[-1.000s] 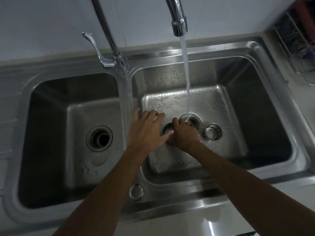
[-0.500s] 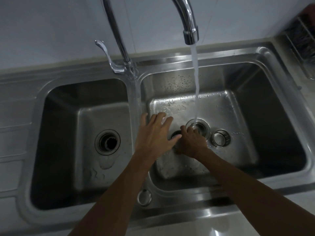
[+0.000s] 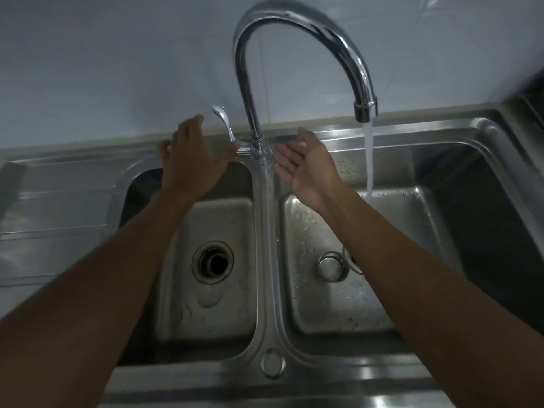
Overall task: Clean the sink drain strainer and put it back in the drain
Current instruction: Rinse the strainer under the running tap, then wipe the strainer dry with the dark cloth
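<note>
A: strainer [image 3: 331, 267] where?
B: on the floor of the right basin [image 3: 312, 304]; a round metal cup, open side up; it sits just left of the drain rim [image 3: 351, 262], not in it; the right forearm [image 3: 412, 260] crosses over most of that drain, so the rest is hidden.
A: anyone touching it?
B: no; both hands are up at the back of the sink, well apart from it.
A: right hand [image 3: 306, 167]?
B: palm turned up and toward the left, fingers straight and loosely spread; holds nothing; just right of the faucet [image 3: 247, 83] base, wet-looking.
A: left hand [image 3: 191, 163]?
B: back of hand to camera, fingers spread wide, nothing in it; thumb side is right beside the foot of the lever [image 3: 224, 122]; blurred, cannot tell if it touches.
A: water?
B: stream [image 3: 368, 160] runs from the spout onto the back of the right basin floor, clear of both hands.
A: rest?
B: left basin [image 3: 217, 313] has an open drain hole [image 3: 212, 262]; round cap [image 3: 273, 363] on the front of the divider; pale tiled wall [image 3: 117, 54] behind.
</note>
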The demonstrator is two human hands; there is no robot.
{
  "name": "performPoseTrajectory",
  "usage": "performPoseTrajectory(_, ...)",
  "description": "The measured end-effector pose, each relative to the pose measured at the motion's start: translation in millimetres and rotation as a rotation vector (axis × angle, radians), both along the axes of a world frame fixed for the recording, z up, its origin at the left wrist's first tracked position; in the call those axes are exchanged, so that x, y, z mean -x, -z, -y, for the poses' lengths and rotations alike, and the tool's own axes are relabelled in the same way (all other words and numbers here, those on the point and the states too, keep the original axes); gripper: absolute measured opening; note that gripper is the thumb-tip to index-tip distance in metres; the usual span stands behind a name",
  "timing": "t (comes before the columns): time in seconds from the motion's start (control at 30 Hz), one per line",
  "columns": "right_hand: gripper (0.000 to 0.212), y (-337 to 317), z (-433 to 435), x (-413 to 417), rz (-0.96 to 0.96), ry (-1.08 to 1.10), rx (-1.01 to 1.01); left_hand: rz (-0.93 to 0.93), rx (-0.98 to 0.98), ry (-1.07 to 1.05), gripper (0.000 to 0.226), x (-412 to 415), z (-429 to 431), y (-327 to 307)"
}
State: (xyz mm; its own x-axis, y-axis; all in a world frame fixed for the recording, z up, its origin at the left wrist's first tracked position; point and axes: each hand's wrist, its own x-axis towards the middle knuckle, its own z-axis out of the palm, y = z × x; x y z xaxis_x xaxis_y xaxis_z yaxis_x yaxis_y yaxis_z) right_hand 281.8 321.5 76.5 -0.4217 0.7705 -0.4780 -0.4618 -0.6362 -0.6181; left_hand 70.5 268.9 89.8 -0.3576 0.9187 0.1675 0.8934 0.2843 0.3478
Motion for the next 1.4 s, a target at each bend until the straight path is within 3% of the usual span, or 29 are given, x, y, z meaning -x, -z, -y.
performPoseTrajectory(0.13, 0.074, -10.2, -13.4, 19.5, -0.108, 0.078, 0.098, -0.058, 0.021, 0.035, 0.07, 14.6, -34.6, -17.6)
performPoseTrajectory(0.47, 0.066, -9.3, -9.1, 29.1, -0.169, 0.155, 0.151, -0.051, -0.001, 0.109, 0.05, 2.7, -53.0, -35.1)
performPoseTrajectory(0.67, 0.065, -16.0, -2.1, 33.0, -0.174, 0.182, 0.15, -0.123, -0.134, 0.129, 0.048, -29.2, -14.2, -24.1)
performPoseTrajectory(0.83, 0.066, -19.0, 0.4, 32.4, -0.177, 0.173, 0.145, -0.099, -0.131, 0.076, 0.051, -37.8, -9.2, -19.9)
performPoseTrajectory(0.97, 0.068, -19.8, 7.1, 19.9, -0.16, 0.116, 0.125, 0.033, -0.056, 0.084, 0.075, -55.8, 3.6, -16.4)
performPoseTrajectory(1.13, 0.034, -6.8, 34.8, -42.5, 0.087, -0.067, 0.047, 0.251, -0.065, 0.073, 0.074, -131.4, 56.7, 10.0)
performPoseTrajectory(1.27, 0.035, 2.7, 55.0, -120.4, 0.375, -0.13, -0.007, 0.373, 0.059, 0.196, 0.074, -204.2, 83.7, 32.3)
performPoseTrajectory(1.4, 0.037, -3.9, 72.4, -211.6, 0.733, -0.136, -0.208, 0.462, 0.114, 0.388, 0.078, -284.8, 81.9, 42.8)
